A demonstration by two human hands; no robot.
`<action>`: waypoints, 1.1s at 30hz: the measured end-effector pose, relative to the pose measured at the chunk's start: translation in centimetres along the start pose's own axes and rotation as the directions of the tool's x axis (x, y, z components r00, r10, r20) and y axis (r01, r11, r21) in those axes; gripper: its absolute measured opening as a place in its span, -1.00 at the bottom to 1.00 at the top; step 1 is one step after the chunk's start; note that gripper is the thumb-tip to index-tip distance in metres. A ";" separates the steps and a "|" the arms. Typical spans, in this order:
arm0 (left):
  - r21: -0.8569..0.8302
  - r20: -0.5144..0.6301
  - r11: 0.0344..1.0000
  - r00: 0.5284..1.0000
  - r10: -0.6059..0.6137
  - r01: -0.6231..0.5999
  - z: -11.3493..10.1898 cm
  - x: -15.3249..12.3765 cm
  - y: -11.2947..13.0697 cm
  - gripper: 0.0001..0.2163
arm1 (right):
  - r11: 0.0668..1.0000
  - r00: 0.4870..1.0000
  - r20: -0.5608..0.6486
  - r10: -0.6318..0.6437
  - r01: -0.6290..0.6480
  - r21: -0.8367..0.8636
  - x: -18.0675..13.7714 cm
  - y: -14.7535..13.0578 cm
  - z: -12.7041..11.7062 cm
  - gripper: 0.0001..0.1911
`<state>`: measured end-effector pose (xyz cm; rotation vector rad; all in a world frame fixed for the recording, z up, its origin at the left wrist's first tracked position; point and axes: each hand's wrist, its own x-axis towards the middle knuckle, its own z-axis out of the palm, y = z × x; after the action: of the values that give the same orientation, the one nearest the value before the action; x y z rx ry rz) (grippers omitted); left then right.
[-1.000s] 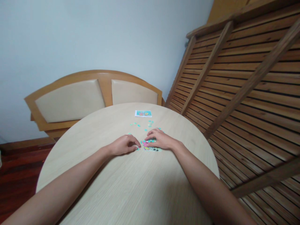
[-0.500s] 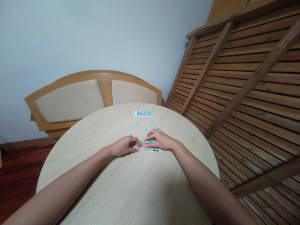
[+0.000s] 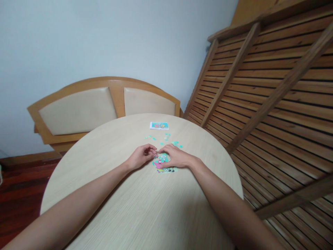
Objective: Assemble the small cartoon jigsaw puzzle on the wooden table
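A partly assembled jigsaw puzzle (image 3: 163, 159) with teal, pink and yellow cartoon pictures lies on the table in front of me. My right hand (image 3: 177, 156) arches over its right side, thumb and fingers spread apart, the thumb resting on the lower part. At the puzzle's upper left is my left hand (image 3: 142, 156), its fingers curled in. A small pinkish puzzle piece (image 3: 156, 156) shows at the left fingertips and appears pinched there, partly hidden. The right palm covers some of the puzzle.
Loose teal puzzle pieces (image 3: 167, 136) lie scattered beyond my hands, with more pieces (image 3: 177, 143) behind the right hand. Farther back is a picture card (image 3: 159, 125). The round table (image 3: 125, 215) stands against a padded bench back (image 3: 78, 111); a slatted wooden panel (image 3: 273, 104) leans at the right.
My left hand has moved away from me, from the puzzle's lower left to its upper left. My right hand has spread its thumb and fingers wider, uncovering more of the puzzle.
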<state>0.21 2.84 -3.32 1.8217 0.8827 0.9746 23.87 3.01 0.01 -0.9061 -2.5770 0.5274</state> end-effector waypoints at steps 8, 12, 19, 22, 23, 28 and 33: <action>-0.065 -0.037 0.997 0.998 -0.049 0.047 0.6 0.3 -0.5 -0.73 | 1.000 1.000 -0.002 -0.014 0.014 -0.013 0.1 0.1 0.3 -0.40; -0.092 -0.037 0.994 0.997 -0.070 0.067 0.8 0.3 -0.6 -0.72 | 0.999 1.000 0.002 -0.015 0.015 -0.030 0.0 0.0 0.1 -0.43; -0.122 -0.011 0.988 0.995 -0.097 0.095 1.1 0.3 -0.4 -0.70 | 0.999 1.000 0.006 -0.008 0.008 -0.032 0.0 -0.3 0.0 -0.43; -0.140 -0.009 0.986 0.996 -0.092 0.090 1.0 0.2 -0.3 -0.68 | 0.999 1.000 0.004 -0.007 0.007 -0.032 0.0 -0.3 0.0 -0.44; -0.141 -0.007 0.986 0.996 -0.089 0.088 1.0 0.2 -0.2 -0.68 | 0.999 1.000 0.002 -0.008 0.008 -0.032 0.1 -0.3 0.0 -0.44; -0.088 0.010 0.993 0.997 -0.080 0.080 1.0 0.1 0.1 -0.69 | 0.999 1.000 -0.004 -0.025 0.025 -0.043 0.1 -0.1 0.0 -0.45; -0.040 0.012 0.997 0.998 -0.067 0.068 1.2 -0.1 0.5 -0.74 | 0.999 1.000 0.002 -0.020 0.020 -0.049 0.1 0.0 0.0 -0.46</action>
<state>1.26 2.16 -3.31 1.7500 0.9056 0.9334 23.78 3.06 0.02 -0.8954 -2.6078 0.4620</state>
